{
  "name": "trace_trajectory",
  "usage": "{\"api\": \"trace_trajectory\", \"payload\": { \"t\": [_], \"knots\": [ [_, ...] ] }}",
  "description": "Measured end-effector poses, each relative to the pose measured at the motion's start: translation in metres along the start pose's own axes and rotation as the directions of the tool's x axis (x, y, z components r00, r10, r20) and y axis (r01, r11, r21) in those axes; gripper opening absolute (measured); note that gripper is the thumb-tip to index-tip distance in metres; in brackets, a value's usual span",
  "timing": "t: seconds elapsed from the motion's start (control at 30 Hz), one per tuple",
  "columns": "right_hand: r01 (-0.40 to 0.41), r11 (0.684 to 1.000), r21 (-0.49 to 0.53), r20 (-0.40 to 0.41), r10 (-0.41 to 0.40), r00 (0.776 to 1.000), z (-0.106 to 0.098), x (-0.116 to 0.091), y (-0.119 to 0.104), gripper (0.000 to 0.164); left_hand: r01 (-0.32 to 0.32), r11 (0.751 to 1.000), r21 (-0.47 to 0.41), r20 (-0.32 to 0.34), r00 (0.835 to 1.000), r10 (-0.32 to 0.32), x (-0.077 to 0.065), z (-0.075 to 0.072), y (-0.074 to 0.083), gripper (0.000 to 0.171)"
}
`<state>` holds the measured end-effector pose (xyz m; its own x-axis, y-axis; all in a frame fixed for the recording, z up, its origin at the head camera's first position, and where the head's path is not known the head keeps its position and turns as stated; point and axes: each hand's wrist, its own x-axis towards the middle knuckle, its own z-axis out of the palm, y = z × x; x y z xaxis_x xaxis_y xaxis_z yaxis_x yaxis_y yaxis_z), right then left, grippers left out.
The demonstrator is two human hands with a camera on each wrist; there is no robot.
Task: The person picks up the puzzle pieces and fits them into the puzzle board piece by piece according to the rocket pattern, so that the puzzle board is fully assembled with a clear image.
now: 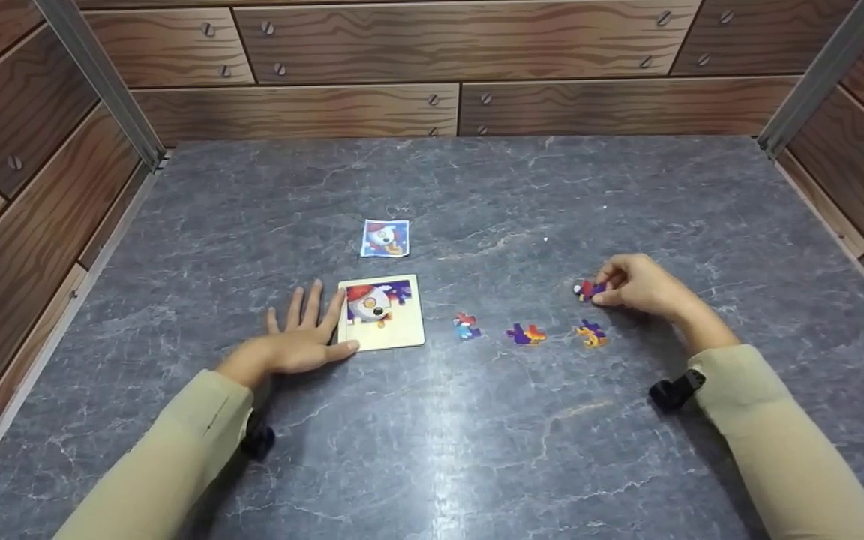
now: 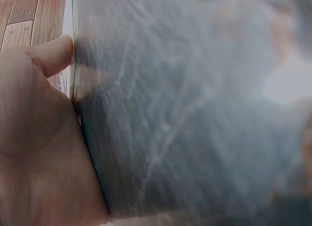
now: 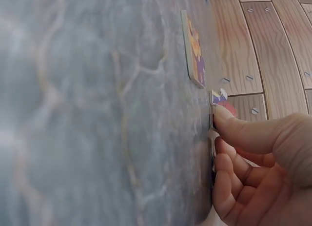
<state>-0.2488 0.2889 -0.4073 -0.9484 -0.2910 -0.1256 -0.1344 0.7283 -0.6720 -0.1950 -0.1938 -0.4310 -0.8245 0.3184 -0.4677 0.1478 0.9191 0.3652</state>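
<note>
A square puzzle board lies on the grey table, its upper part filled with picture pieces and its lower part bare. My left hand rests flat with spread fingers, its thumb and index finger touching the board's left side. At the right, my right hand pinches a red and purple puzzle piece between thumb and fingers, close to the tabletop. In the right wrist view the same puzzle piece shows past the thumb tip. Closest to that hand lies a purple and orange puzzle piece.
Between the board and my right hand lie a red and blue puzzle piece and a purple-orange puzzle piece. Behind the board is a small picture card. Wood-patterned walls border the table's back and sides.
</note>
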Motion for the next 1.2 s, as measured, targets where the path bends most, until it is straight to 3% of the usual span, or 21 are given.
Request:
{"api": "trace_trajectory", "payload": {
  "t": [0.67, 1.03, 1.2],
  "knots": [
    [-0.024, 0.97, 0.244, -0.014, 0.029, 0.999, 0.013, 0.011, -0.021, 0.023, 0.001, 1.0, -0.006, 0.005, 1.0, -0.001, 0.0, -0.001, 0.001, 0.094],
    [-0.004, 0.948, 0.319, 0.008, 0.002, 1.0, 0.028, 0.019, -0.036, 0.024, 0.001, 1.0, 0.004, -0.002, 1.0, -0.001, -0.001, -0.001, 0.001, 0.095],
    [0.016, 0.952, 0.307, 0.007, -0.019, 1.0, 0.033, 0.023, -0.045, 0.025, 0.002, 1.0, 0.0, 0.0, 1.0, -0.002, -0.001, -0.001, 0.001, 0.096]
  ]
}}
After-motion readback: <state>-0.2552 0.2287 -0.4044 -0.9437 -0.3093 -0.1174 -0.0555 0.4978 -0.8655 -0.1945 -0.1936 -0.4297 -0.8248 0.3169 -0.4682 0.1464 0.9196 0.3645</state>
